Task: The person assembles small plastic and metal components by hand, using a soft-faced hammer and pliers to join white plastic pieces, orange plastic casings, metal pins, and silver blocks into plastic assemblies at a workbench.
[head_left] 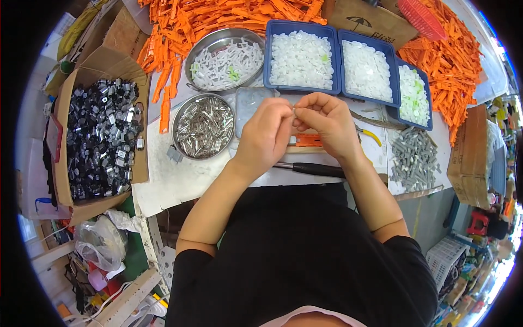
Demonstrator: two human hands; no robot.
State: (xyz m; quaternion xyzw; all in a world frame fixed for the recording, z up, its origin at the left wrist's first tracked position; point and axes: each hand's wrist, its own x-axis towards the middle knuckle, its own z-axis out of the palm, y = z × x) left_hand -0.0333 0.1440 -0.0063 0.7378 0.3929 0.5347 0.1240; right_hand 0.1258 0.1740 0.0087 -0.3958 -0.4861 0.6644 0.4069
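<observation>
My left hand [266, 132] and my right hand [330, 123] meet over the middle of the table, fingertips pinched together. A tiny pale piece shows between the fingertips, too small to name. Below them lies an orange plastic part [306, 141], partly covered by my right hand. Nearer to me rests a tool with a black handle [318, 169] and a metal shaft. A round metal bowl [175, 132] of slim silvery metal pieces [204, 126] stands left of my left hand. Behind that hand is a clear, shallow plastic tray [249, 103].
At the back are a metal bowl [188, 61] of white strips and blue bins [336, 65] of small whitish pieces. Orange parts [234, 19] are heaped behind. A cardboard box [140, 163] of black and silvery pieces stands left; grey pieces [414, 158] and a yellow handle [372, 136] lie right.
</observation>
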